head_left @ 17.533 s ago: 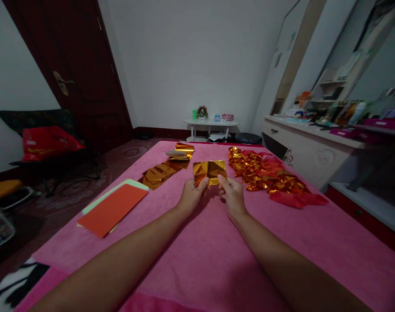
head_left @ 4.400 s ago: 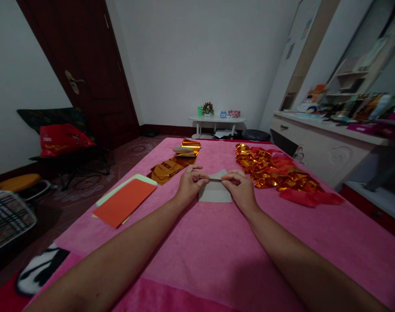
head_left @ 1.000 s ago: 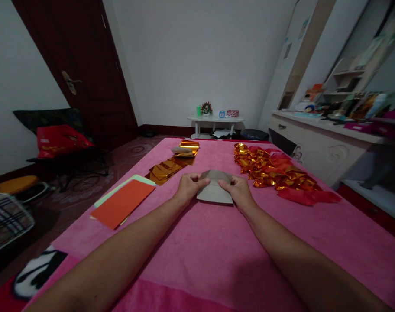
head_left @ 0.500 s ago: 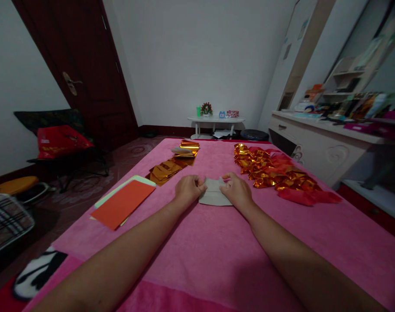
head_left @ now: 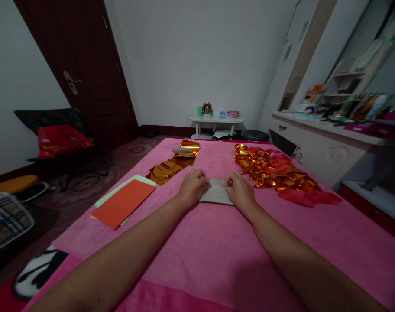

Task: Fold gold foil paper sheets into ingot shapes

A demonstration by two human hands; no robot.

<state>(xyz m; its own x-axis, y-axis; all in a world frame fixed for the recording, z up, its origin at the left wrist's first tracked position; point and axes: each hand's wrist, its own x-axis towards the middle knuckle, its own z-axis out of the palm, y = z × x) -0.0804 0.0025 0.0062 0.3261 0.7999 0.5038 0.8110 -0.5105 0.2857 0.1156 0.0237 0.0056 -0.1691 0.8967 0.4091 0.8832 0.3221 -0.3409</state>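
Observation:
A pale grey sheet of paper (head_left: 217, 196) lies on the pink cloth (head_left: 197, 247) in front of me, its far part raised or folded between my hands. The fingers of my left hand (head_left: 194, 186) are bent and closed on its left side. On the right side, my right hand (head_left: 239, 189) pinches the paper between thumb and fingers. The fingertips of both hands are partly hidden, and the left ones are a little blurred.
Orange paper (head_left: 124, 203) tops a stack at left. Behind it lie gold foil sheets (head_left: 166, 170), with a grey object (head_left: 182, 151) farther back. Crumpled gold foil and red pieces (head_left: 272, 167) spread at right. Beyond the bed-like surface stands a small white table (head_left: 217, 118).
My left hand has shifted slightly right and its fingers have moved inward along the paper. The paper's far edge looks differently bent. The right hand has barely moved.

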